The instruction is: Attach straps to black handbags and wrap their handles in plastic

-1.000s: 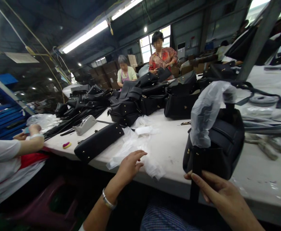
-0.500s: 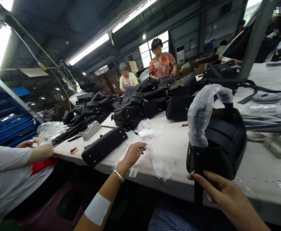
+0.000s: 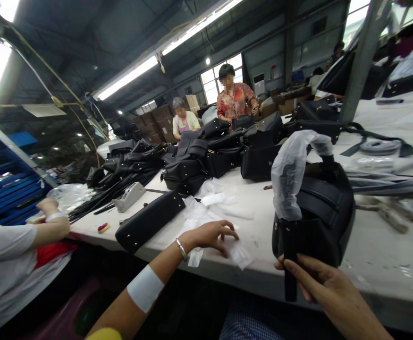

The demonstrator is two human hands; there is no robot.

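In the lower right of the frame, the right hand (image 3: 316,278) is holding a black strap (image 3: 290,283) narrowly between thumb and fingers. This strap is hanging from a black handbag (image 3: 321,200), which is standing on the white tabletop (image 3: 259,236) at right of centre, while a translucent plastic wrap (image 3: 287,177) is covering its arched handle (image 3: 328,162). At lower centre, the left hand (image 3: 211,236) is curving its fingers, half apart, near loose plastic sheets (image 3: 211,203); because of blur, I cannot tell if it is gripping one. A too strong pull on the strap could be tipping the handbag forward. Sheets could be slipping down, since one is overhanging the near edge.
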